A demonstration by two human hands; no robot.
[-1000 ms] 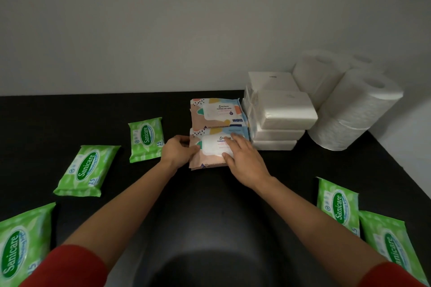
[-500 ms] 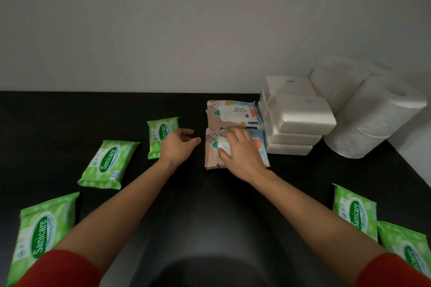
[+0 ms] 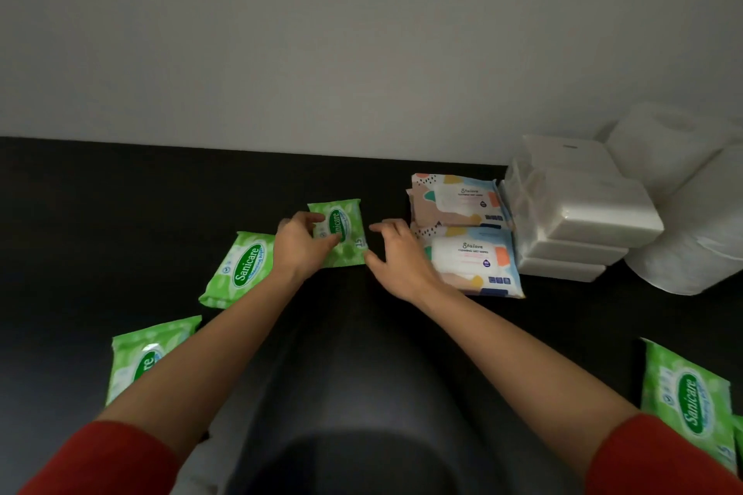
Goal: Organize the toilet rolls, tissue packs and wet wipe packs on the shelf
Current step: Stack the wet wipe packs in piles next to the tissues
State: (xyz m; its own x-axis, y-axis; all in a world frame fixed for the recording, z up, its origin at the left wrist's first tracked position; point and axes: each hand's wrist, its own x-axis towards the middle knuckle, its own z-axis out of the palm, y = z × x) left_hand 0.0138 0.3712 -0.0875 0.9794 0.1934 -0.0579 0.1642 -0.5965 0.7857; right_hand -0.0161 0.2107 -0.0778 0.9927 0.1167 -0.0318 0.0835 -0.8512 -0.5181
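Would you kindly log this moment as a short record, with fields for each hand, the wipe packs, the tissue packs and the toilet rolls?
left hand: pinches the small green Sanicare pack
right hand: open, just right of that pack, holding nothing
loose Sanicare packs: three lie flat, two at left, one near right
patterned wet wipe packs: two in view, one behind the other, beside the tissue packs
tissue packs: white, stacked
toilet rolls: far right, stacked
surface: black shelf

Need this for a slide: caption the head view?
Left hand grips a small green wipe pack on the black shelf, right hand open beside it.
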